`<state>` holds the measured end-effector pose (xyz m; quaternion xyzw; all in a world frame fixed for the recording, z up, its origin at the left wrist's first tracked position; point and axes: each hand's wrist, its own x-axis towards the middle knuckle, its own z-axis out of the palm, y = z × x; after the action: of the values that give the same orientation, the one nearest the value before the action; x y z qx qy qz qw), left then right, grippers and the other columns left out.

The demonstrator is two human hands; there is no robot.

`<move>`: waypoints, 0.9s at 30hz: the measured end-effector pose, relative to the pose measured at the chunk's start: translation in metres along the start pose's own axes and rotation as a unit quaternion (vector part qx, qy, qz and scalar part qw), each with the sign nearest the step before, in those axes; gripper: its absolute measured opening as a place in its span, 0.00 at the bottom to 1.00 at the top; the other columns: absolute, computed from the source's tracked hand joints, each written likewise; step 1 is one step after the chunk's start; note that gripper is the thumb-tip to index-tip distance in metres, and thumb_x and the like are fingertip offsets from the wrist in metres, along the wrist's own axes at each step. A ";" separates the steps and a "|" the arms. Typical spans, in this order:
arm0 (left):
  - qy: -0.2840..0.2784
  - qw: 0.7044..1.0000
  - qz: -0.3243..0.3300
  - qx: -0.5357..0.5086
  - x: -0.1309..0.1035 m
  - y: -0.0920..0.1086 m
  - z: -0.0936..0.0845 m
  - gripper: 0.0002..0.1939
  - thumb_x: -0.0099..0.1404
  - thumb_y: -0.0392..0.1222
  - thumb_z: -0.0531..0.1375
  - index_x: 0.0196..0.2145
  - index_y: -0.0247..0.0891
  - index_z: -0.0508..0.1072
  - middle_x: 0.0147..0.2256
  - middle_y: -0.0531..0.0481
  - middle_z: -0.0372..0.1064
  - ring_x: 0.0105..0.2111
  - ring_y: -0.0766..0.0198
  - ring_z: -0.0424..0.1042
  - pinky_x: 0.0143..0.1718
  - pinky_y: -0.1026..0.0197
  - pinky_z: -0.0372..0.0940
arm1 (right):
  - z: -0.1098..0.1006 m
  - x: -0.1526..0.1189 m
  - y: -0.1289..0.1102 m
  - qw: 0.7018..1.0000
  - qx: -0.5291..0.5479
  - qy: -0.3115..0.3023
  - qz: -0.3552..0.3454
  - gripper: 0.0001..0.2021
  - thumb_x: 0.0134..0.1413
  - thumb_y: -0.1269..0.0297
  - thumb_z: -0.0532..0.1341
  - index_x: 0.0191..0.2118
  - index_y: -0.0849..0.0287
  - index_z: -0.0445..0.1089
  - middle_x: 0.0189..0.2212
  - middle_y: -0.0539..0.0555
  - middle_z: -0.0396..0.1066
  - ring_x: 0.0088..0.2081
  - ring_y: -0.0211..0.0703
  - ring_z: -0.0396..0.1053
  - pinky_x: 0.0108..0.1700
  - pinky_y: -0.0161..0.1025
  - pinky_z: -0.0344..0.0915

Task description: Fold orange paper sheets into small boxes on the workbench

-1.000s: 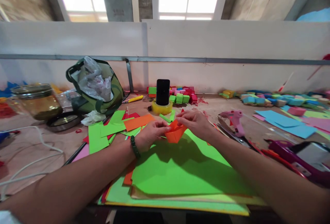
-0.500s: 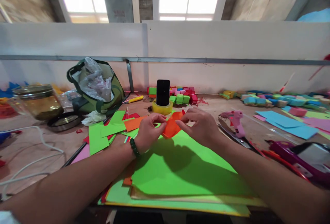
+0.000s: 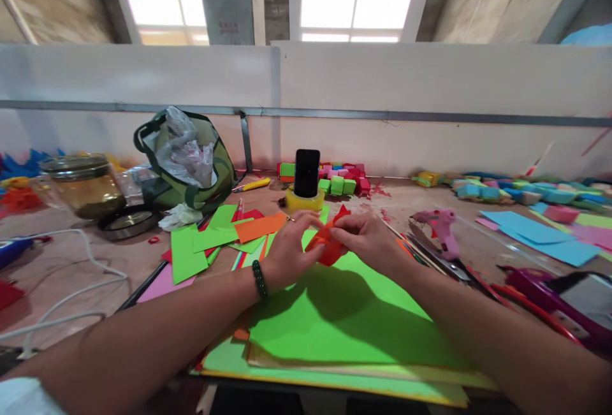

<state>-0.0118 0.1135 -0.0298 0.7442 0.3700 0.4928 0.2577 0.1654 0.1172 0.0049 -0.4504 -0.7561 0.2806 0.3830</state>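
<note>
An orange-red piece of folded paper (image 3: 329, 250) is held up between my two hands, over a stack of green paper sheets (image 3: 363, 332). My left hand (image 3: 292, 246), with a dark beaded bracelet at the wrist, pinches the paper's left side between thumb and fingers. From the right, my right hand (image 3: 366, 240) grips its upper right part with closed fingertips. A pointed tip of the paper sticks up between the hands. Fingers cover part of the folds. Left of my left hand lie loose green paper pieces (image 3: 189, 255) and an orange paper rectangle (image 3: 258, 228).
A phone (image 3: 306, 173) stands in a yellow tape roll (image 3: 305, 201) before small folded paper blocks (image 3: 342, 185). To the right lie a pink glue gun (image 3: 440, 227), scissors (image 3: 459, 268) and blue paper (image 3: 535, 230). A green bag (image 3: 222, 176) and glass jar (image 3: 83, 189) stand left.
The orange-red paper is turned and looks more folded together. My left fingers have spread over its left side, and my right fingertips have closed further on it. The view has shifted slightly.
</note>
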 end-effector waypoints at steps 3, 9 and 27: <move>-0.073 0.975 -0.139 -0.157 0.005 -0.005 0.002 0.32 0.52 0.41 0.67 0.54 0.36 0.64 0.48 0.41 0.66 0.43 0.57 0.69 0.45 0.55 0.65 | 0.000 0.000 0.004 0.999 -0.019 0.018 -0.027 0.11 0.50 0.62 0.59 0.25 0.61 0.74 0.19 0.50 0.69 0.21 0.36 0.65 0.23 0.33 0.59; -0.152 0.961 -0.113 -0.201 0.006 -0.009 0.002 0.19 0.56 0.47 0.64 0.42 0.31 0.73 0.37 0.46 0.71 0.36 0.61 0.69 0.38 0.63 0.64 | -0.003 0.001 0.005 0.993 -0.095 0.042 -0.049 0.08 0.47 0.65 0.60 0.21 0.61 0.69 0.17 0.48 0.64 0.20 0.35 0.61 0.21 0.33 0.54; -0.127 0.954 -0.161 -0.220 0.006 -0.005 0.002 0.36 0.57 0.54 0.64 0.57 0.27 0.64 0.38 0.42 0.72 0.33 0.65 0.70 0.34 0.64 0.67 | -0.006 -0.008 -0.012 0.969 -0.230 -0.004 -0.094 0.08 0.45 0.71 0.60 0.30 0.57 0.77 0.32 0.52 0.73 0.28 0.38 0.67 0.31 0.36 0.59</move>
<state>-0.0106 0.1210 -0.0313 0.6558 0.3315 0.4152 0.5362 0.1672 0.1052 0.0146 -0.4519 -0.8410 0.0633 0.2907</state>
